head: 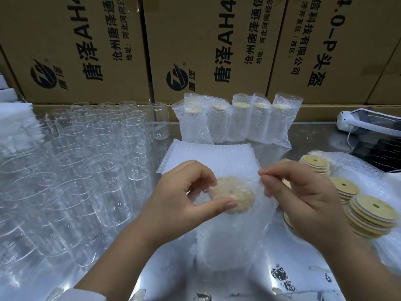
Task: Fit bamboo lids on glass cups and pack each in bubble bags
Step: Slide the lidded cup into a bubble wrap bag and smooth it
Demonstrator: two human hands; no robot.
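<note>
The bubble bag [232,227] stands upright at the middle of the bench [303,270], just in front of the person. A bamboo lid [232,197] shows through its top as a pale round disc; the glass cup [227,248] beneath it is only a blur behind the bubbles.

Both hands are at the bag's mouth. The left hand [184,198] pinches the left edge between thumb and curled forefinger, the thumb tip lying against the lid's near rim through the plastic. The right hand [303,196] pinches the right edge between thumb and fingertips, held a little above the lid.

Just behind the bag lies a flat pile of empty bubble bags [208,155]. Beyond that, a row of five packed cups [238,120] stands upright against the back, each with a lid visible through its wrapping.

To the right, stacks of loose lids [373,216] — round, with a small centre hole — rest on bubble sheet [358,168] near the right hand. To the left, a dense cluster of bare glass cups [86,159] covers the bench, with white foam [15,127] at the far left edge.

At the far right sits a white device [368,124] with a cord. Cardboard boxes [217,46] with black print form a wall behind everything.
</note>
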